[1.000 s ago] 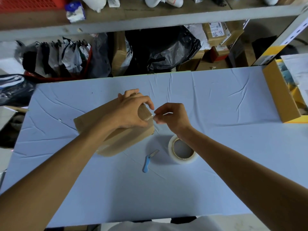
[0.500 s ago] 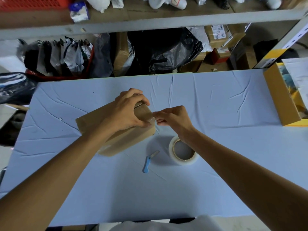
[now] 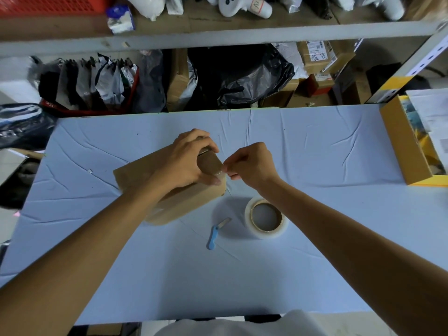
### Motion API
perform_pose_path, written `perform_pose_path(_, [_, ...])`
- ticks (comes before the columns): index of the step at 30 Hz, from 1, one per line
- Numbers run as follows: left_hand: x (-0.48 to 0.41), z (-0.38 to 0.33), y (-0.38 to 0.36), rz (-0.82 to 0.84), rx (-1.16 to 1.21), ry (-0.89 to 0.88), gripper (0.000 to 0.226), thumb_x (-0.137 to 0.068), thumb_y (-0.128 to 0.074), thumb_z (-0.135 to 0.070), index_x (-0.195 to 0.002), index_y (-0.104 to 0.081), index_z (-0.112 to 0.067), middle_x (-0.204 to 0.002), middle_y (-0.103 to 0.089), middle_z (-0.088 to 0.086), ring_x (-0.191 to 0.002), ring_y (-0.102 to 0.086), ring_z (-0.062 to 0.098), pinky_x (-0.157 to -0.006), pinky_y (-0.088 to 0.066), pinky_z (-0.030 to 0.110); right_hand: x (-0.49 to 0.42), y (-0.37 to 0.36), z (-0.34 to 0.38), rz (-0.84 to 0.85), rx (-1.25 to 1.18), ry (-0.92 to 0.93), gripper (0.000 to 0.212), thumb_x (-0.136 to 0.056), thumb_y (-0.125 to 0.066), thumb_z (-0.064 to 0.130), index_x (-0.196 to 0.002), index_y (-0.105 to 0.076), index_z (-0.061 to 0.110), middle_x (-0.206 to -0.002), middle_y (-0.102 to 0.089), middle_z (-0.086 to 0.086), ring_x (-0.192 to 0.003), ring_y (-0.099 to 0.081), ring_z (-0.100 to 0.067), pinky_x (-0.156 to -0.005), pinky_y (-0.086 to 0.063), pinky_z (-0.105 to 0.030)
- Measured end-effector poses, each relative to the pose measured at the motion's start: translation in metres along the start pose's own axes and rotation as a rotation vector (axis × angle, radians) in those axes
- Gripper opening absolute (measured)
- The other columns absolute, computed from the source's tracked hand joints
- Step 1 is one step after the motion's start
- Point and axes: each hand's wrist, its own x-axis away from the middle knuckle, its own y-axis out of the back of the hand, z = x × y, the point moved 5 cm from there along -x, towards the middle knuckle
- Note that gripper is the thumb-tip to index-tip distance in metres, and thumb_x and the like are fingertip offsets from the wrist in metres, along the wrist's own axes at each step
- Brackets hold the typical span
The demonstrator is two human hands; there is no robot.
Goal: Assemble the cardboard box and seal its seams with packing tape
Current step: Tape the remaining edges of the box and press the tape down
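Note:
A small brown cardboard box (image 3: pixel 135 177) lies on the blue table cloth (image 3: pixel 315 146), long side running from left to right. My left hand (image 3: pixel 186 161) grips its right end, fingers curled over the end flap. At the box's right corner my right hand (image 3: pixel 249 166) pinches a strip of clear tape (image 3: pixel 222 171) that sticks to that end. A roll of clear packing tape (image 3: pixel 266 218) lies flat in front of my right wrist. A small blue-handled knife (image 3: pixel 215 235) lies left of the roll.
An open yellow-and-brown carton (image 3: pixel 409 146) with papers stands at the table's right edge. Behind the table a metal shelf (image 3: pixel 218 35) holds bags, parcels and boxes. Black bags (image 3: pixel 242 76) fill the space below it.
My right hand pressed up against the box end half a second ago and has now drawn slightly back to the right, still pinching the tape. My left hand keeps its grip.

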Motion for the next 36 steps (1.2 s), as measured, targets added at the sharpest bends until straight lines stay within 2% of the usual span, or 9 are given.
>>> perform_pose_path(6, [0.001, -0.004, 0.001, 0.023, 0.009, -0.013, 0.072, -0.048, -0.092, -0.040, -0.112, -0.065, -0.021, -0.140, -0.041, -0.003, -0.132, -0.033, 0.018, -0.098, -0.026, 0.024, -0.004, -0.009, 0.006, -0.048, 0.129, -0.035, 0.007, -0.074, -0.069, 0.001, -0.078, -0.074, 0.000, -0.076, -0.072, -0.016, -0.076, -0.070, -0.032, -0.076, -0.059, -0.046])
perform_pose_path(11, [0.000, -0.004, 0.001, 0.015, -0.009, -0.020, 0.071, -0.049, -0.091, -0.043, -0.111, -0.065, -0.022, -0.139, -0.042, -0.003, -0.131, -0.033, 0.019, -0.098, -0.026, 0.026, -0.006, -0.006, 0.002, 0.037, 0.174, -0.138, 0.015, -0.076, -0.072, 0.012, -0.077, -0.074, -0.003, -0.070, -0.072, -0.013, -0.067, -0.068, -0.020, -0.076, -0.059, -0.035])
perform_pose_path(14, [-0.001, -0.004, 0.000, 0.023, -0.022, -0.023, 0.071, -0.050, -0.091, -0.043, -0.112, -0.064, -0.021, -0.140, -0.041, -0.002, -0.131, -0.033, 0.019, -0.098, -0.027, 0.026, -0.004, -0.010, 0.003, 0.012, 0.248, -0.153, 0.022, -0.077, -0.073, 0.019, -0.070, -0.067, -0.001, -0.066, -0.067, -0.011, -0.062, -0.063, -0.021, -0.059, -0.053, -0.029])
perform_pose_path(17, [-0.001, -0.003, 0.001, 0.030, -0.032, -0.026, 0.071, -0.050, -0.091, -0.043, -0.113, -0.063, -0.021, -0.140, -0.040, -0.003, -0.131, -0.033, 0.020, -0.099, -0.027, 0.027, -0.002, -0.012, 0.004, -0.034, 0.245, -0.153, 0.036, -0.077, -0.075, 0.022, -0.061, -0.046, 0.008, -0.062, -0.048, -0.004, -0.051, -0.042, -0.018, -0.046, -0.032, -0.026])
perform_pose_path(19, [0.000, -0.004, 0.001, 0.025, -0.036, -0.030, 0.072, -0.050, -0.090, -0.044, -0.113, -0.063, -0.021, -0.140, -0.041, -0.002, -0.130, -0.033, 0.020, -0.098, -0.028, 0.027, -0.001, -0.011, 0.002, -0.017, 0.210, -0.167, 0.031, -0.079, -0.074, 0.020, -0.065, -0.055, 0.001, -0.061, -0.056, -0.009, -0.052, -0.052, -0.024, -0.049, -0.045, -0.030])
perform_pose_path(21, [0.000, -0.005, 0.001, 0.015, -0.033, -0.030, 0.071, -0.051, -0.090, -0.043, -0.112, -0.063, -0.020, -0.140, -0.041, -0.002, -0.131, -0.033, 0.019, -0.096, -0.027, 0.025, 0.004, -0.011, 0.001, 0.032, 0.101, -0.189, 0.023, -0.079, -0.073, 0.013, -0.078, -0.068, -0.008, -0.071, -0.071, -0.017, -0.066, -0.070, -0.032, -0.067, -0.061, -0.037])
perform_pose_path(25, [0.001, -0.004, -0.001, -0.008, -0.014, -0.034, 0.066, -0.051, -0.091, -0.037, -0.109, -0.064, -0.020, -0.139, -0.042, -0.002, -0.131, -0.032, 0.019, -0.096, -0.026, 0.023, 0.010, -0.013, -0.004, 0.044, -0.035, -0.235, 0.021, -0.073, -0.073, 0.001, -0.087, -0.069, -0.016, -0.077, -0.072, -0.025, -0.069, -0.071, -0.034, -0.075, -0.060, -0.043])
perform_pose_path(28, [0.001, -0.003, -0.004, -0.033, 0.000, -0.032, 0.064, -0.050, -0.092, -0.035, -0.106, -0.065, -0.018, -0.137, -0.044, 0.000, -0.131, -0.033, 0.019, -0.098, -0.027, 0.025, 0.011, -0.017, -0.005, -0.030, -0.001, -0.195, 0.009, -0.076, -0.068, -0.003, -0.075, -0.069, -0.013, -0.066, -0.070, -0.022, -0.064, -0.071, -0.033, -0.070, -0.061, -0.045])
perform_pose_path(36, [0.003, -0.007, -0.005, -0.047, -0.003, -0.044, 0.055, -0.055, -0.090, -0.030, -0.102, -0.066, -0.014, -0.135, -0.046, 0.004, -0.129, -0.036, 0.021, -0.102, -0.027, 0.027, 0.011, -0.022, 0.001, -0.093, 0.204, -0.112, 0.015, -0.072, -0.053, 0.008, -0.073, -0.067, 0.004, -0.069, -0.067, -0.009, -0.066, -0.065, -0.027, -0.064, -0.057, -0.037])
